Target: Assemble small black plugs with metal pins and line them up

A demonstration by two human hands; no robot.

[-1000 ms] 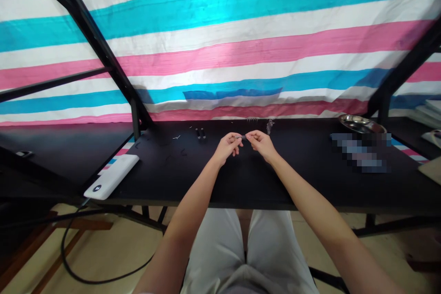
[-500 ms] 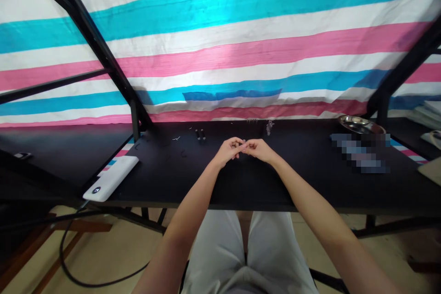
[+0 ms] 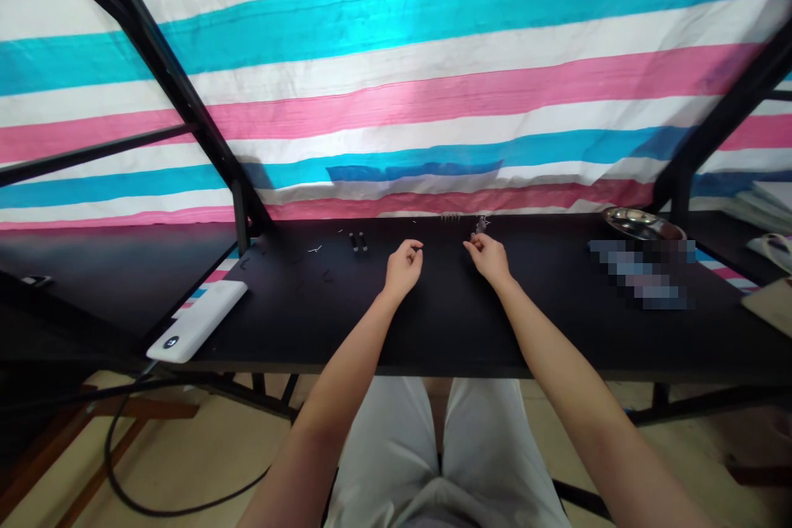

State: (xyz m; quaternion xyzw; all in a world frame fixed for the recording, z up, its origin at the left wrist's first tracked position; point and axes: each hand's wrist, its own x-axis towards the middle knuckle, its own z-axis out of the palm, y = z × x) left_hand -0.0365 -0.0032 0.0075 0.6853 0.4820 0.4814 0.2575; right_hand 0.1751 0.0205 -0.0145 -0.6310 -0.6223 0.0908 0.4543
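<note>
Black cylinders [image 3: 354,242], a small pair, lie left of the left hand [image 3: 404,266], apparently finished; clustered small parts [image 3: 482,224] just beyond the right hand [image 3: 492,258] seem unused. Both hands curl nearly closed; whether they hold anything, I cannot tell.

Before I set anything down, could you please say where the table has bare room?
Free: between the right hand and pixelated patch; up front, between the white device and left forearm. Crowded: the far side, with small metallic bits.

Dish [image 3: 640,223] shiny metal; tabletop [image 3: 445,330] smooth, matt; striped sheet [image 3: 371,91] creased, glossy plastic.
</note>
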